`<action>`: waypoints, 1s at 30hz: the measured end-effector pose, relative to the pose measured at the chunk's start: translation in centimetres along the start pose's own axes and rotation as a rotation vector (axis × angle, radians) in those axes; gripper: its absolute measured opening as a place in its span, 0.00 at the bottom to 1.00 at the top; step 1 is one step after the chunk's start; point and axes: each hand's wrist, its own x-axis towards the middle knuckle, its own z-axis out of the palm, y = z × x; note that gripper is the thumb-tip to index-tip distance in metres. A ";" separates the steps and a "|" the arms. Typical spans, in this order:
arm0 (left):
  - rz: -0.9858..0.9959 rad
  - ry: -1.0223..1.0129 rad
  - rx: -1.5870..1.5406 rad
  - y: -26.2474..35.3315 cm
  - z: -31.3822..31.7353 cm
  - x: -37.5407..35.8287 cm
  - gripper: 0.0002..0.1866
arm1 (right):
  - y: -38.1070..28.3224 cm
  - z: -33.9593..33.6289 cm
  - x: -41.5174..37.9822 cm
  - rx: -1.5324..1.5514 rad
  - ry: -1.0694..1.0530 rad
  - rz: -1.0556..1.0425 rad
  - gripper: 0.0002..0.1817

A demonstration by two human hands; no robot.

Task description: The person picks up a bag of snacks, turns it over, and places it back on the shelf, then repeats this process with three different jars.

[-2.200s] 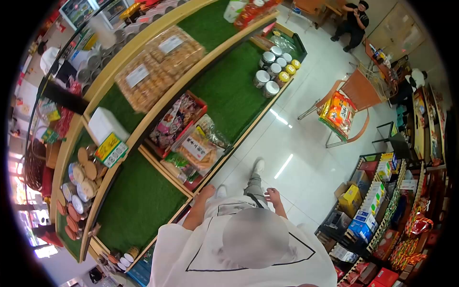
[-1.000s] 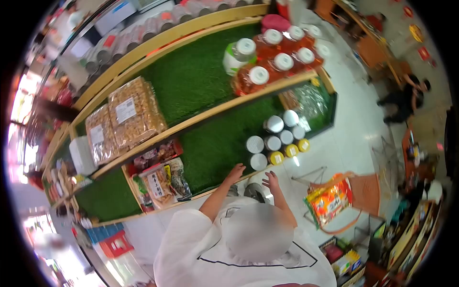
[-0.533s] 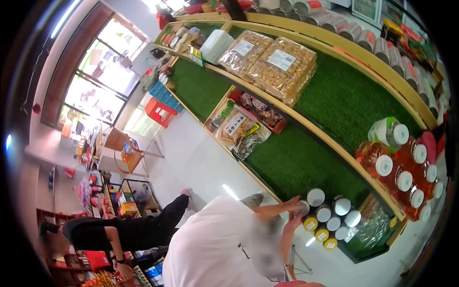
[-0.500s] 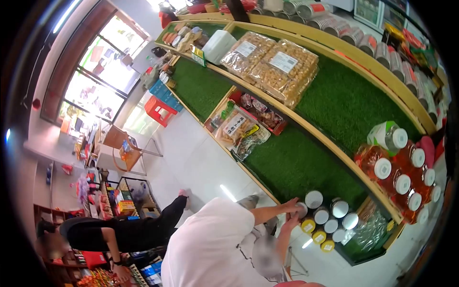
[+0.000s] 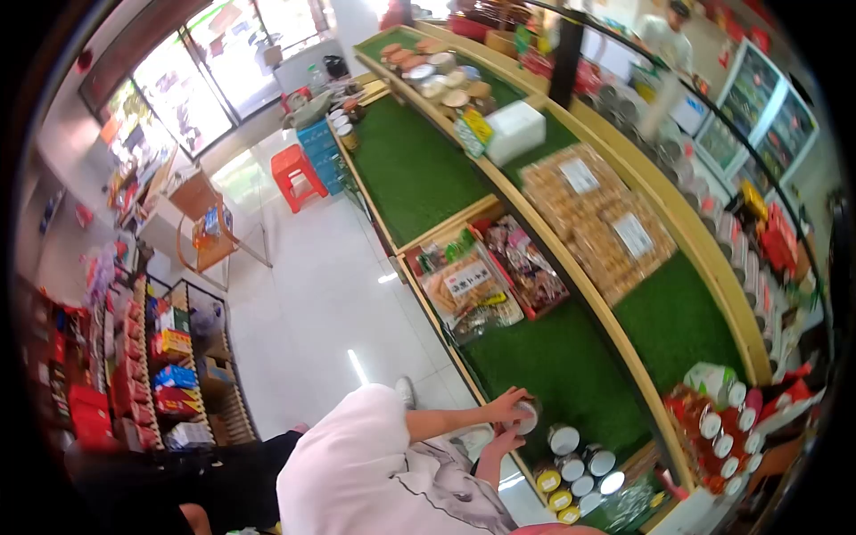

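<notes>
Both my hands are around a jar with a pale round lid [image 5: 526, 417] at the near edge of the green-lined shelf [image 5: 553, 361]. My left hand [image 5: 508, 406] grips it from the far side, fingers curled at its lid and side. Below it, my right hand [image 5: 506, 440] closes on the lower part of the same jar. The jar's contents are hidden by my fingers and the viewing angle. Beside it stand several silver-lidded jars [image 5: 563, 439] and a row of yellow-lidded jars [image 5: 547, 481].
Snack packets [image 5: 468, 283] and a red box [image 5: 526, 267] sit on the same shelf. Above are large clear snack packs [image 5: 615, 227] and bottles of red liquid [image 5: 709, 424]. A person in black [image 5: 232, 481] is at lower left; another person [image 5: 664, 40] stands behind the display.
The view has swung, so the shelves appear shifted. The jar in my hands now stands a little farther from the grouped jars. The person in black appears lower in view.
</notes>
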 end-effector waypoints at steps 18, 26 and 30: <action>-0.018 0.899 -0.080 -3.9 -45.5 -18.2 0.31 | 16.1 37.7 -17.2 -0.585 -0.879 0.161 0.29; -0.092 0.858 0.029 -9.2 -59.2 -13.0 0.30 | 23.3 51.6 -16.1 -0.591 -0.906 0.377 0.31; -0.147 0.798 0.210 -10.4 -68.2 -10.0 0.30 | 26.9 60.1 -15.6 -0.577 -0.883 0.500 0.31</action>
